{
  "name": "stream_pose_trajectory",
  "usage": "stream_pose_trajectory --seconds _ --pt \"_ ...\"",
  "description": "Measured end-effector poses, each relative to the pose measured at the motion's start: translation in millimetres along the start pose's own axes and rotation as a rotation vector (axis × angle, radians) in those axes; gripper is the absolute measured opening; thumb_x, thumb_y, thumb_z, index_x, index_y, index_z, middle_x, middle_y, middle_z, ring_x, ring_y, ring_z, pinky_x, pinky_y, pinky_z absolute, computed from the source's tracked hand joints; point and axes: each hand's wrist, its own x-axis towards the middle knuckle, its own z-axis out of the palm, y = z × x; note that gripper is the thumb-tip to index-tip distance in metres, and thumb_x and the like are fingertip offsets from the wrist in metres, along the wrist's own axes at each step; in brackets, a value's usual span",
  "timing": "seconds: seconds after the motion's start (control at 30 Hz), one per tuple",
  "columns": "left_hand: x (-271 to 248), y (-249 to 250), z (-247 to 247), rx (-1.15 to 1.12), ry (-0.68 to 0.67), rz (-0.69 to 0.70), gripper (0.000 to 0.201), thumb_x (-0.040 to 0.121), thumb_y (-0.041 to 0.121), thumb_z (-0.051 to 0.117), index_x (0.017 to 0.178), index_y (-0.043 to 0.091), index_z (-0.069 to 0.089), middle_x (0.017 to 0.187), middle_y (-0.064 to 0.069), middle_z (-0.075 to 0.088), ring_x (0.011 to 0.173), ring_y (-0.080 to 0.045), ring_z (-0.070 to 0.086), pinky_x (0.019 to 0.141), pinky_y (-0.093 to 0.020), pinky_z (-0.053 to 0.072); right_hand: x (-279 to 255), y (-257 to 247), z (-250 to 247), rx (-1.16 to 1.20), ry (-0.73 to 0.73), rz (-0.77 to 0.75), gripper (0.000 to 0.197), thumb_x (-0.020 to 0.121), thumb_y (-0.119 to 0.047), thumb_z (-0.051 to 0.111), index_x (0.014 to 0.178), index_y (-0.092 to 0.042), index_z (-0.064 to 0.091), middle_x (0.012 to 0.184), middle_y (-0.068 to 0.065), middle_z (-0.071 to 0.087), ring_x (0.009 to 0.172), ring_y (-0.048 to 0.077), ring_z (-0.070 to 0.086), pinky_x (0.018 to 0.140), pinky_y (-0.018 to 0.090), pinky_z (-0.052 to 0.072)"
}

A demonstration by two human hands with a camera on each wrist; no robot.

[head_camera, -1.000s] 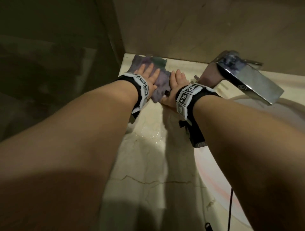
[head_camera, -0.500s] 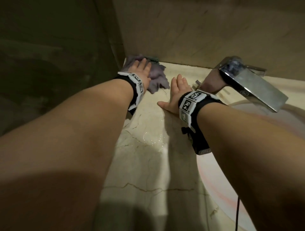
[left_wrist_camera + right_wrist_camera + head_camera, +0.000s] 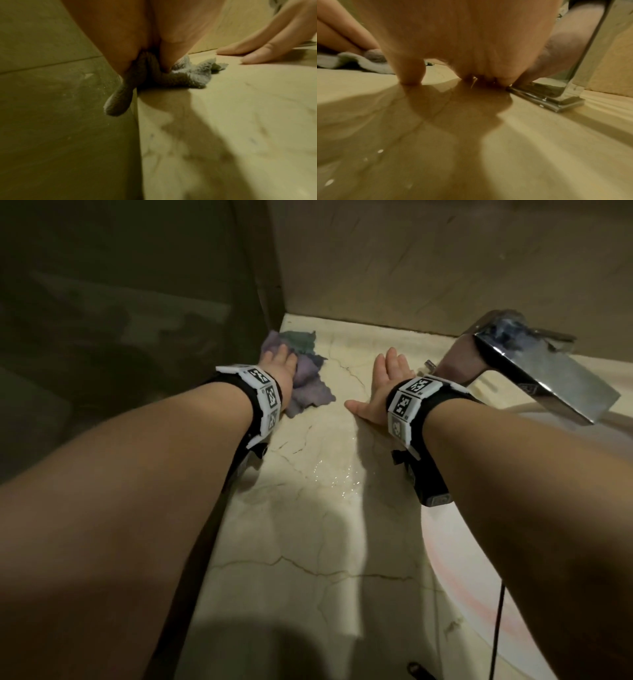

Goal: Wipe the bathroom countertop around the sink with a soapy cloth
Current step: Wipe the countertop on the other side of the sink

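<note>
My left hand [image 3: 280, 363] pressed flat, fingers straight, on the purple cloth [image 3: 308, 386], which lay bunched in the bench's [image 3: 308, 525] back-left corner, well left of the faucet [image 3: 534, 368]. My right hand [image 3: 380, 392] rested spread and empty on the bench, just left of the faucet's base.

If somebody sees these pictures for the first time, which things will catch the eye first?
First, the two hands: the left hand presses a purple-grey cloth into the far left corner of the countertop, while the right hand lies flat on the marble beside it. Next, the shiny chrome faucet at the far right, above the sink.
</note>
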Motion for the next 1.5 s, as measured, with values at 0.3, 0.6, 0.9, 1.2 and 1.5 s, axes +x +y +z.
stream_pose_trajectory --seconds 0.3,0.6,0.9,1.2,1.5 --pt "-5 3 13 -0.016 -0.043 -0.022 0.1 0.082 0.006 0.066 0.152 0.01 -0.005 0.16 -0.009 -0.014 0.148 -0.029 -0.008 0.121 -0.046 0.006 -4 -1 -1 -0.026 0.002 -0.01 0.098 0.086 -0.067 0.037 0.151 -0.011 -0.011 0.159 0.008 -0.017 0.148 0.025 -0.01 0.12 0.038 0.0" --pt "44 11 -18 -0.031 0.108 -0.05 0.075 0.095 0.016 0.05 0.152 0.007 0.002 0.16 -0.011 -0.006 0.147 -0.032 0.0 0.118 -0.044 0.007 4 1 1 -0.012 -0.001 -0.019 0.1 0.084 -0.069 0.037 0.15 -0.012 -0.012 0.159 0.008 -0.018 0.148 0.026 -0.01 0.12 0.04 0.001" --pt "42 12 -18 -0.008 0.134 -0.038 0.071 0.097 0.019 0.045 0.151 0.004 0.001 0.16 -0.014 -0.003 0.148 -0.031 0.001 0.12 -0.038 0.004 8 3 6 -0.001 0.021 -0.034 0.101 0.083 -0.07 0.037 0.151 -0.012 -0.01 0.159 0.008 -0.016 0.148 0.026 -0.008 0.12 0.04 0.001" --pt "-7 8 25 -0.022 0.026 -0.063 0.087 0.091 0.018 0.055 0.151 0.009 -0.007 0.159 -0.011 -0.012 0.147 -0.032 -0.007 0.121 -0.047 0.006 0 2 2 -0.034 0.027 -0.018 0.098 0.085 -0.071 0.033 0.151 -0.014 -0.01 0.159 0.006 -0.016 0.149 0.024 -0.008 0.12 0.04 0.002" --pt "-5 8 21 -0.083 0.048 -0.057 0.069 0.099 0.019 0.039 0.152 0.01 -0.005 0.16 -0.009 -0.011 0.148 -0.031 -0.009 0.119 -0.04 -0.001 -4 -1 2 -0.051 0.014 -0.02 0.097 0.085 -0.07 0.032 0.151 -0.014 -0.011 0.159 0.007 -0.016 0.148 0.025 -0.009 0.12 0.039 0.001"
